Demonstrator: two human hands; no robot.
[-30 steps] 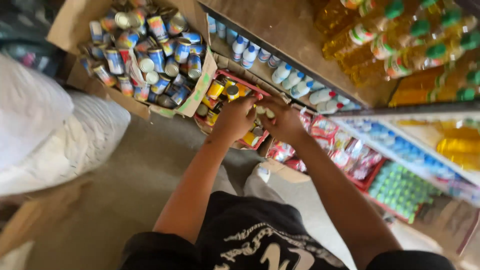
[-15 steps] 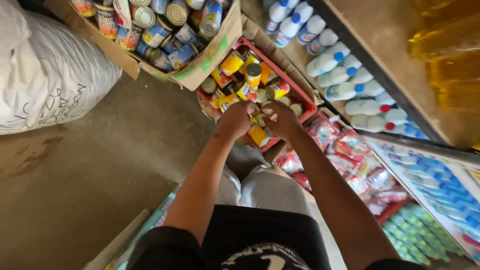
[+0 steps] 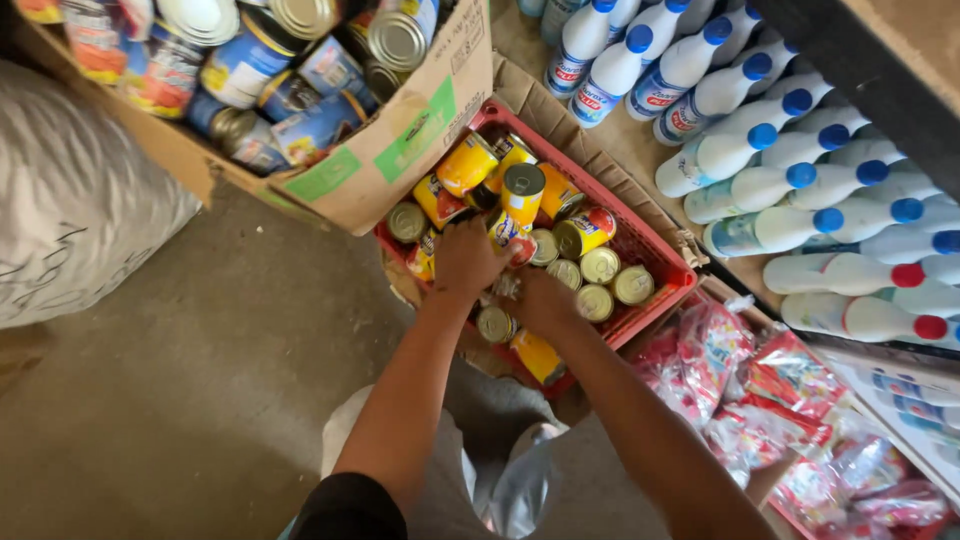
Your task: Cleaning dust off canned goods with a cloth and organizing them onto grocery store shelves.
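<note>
A red plastic crate (image 3: pixel 655 250) sat at the centre of the frame, filled with yellow-labelled tin cans (image 3: pixel 468 165), some standing with their silver tops up, others lying on their sides. The left hand (image 3: pixel 465 258) was down among them at the crate's near-left part, fingers curled around a can there, though the hand hid most of what it gripped. The right hand (image 3: pixel 540 300) lay just beside it, lower and to the right, pressed onto the cans; whether it clasped one or only rested on them could not be told. One can (image 3: pixel 520 195) stood upright just above the left hand.

At the upper left a cardboard box (image 3: pixel 400 150) overhung the crate's far-left corner, heaped with blue-labelled cans (image 3: pixel 250 65). Along the upper right, white plastic bottles (image 3: pixel 760 150) with blue caps lay in rows on a low shelf, a few with red caps (image 3: pixel 905 275) farther right. At the lower right, clear packets with red print (image 3: pixel 740 390) were piled just beside the crate. A large white sack (image 3: pixel 70 220) filled the left edge.

The floor (image 3: pixel 200 400) was bare grey concrete, dusty, and the person's light-trousered knees (image 3: pixel 500 480) showed at the bottom centre.
</note>
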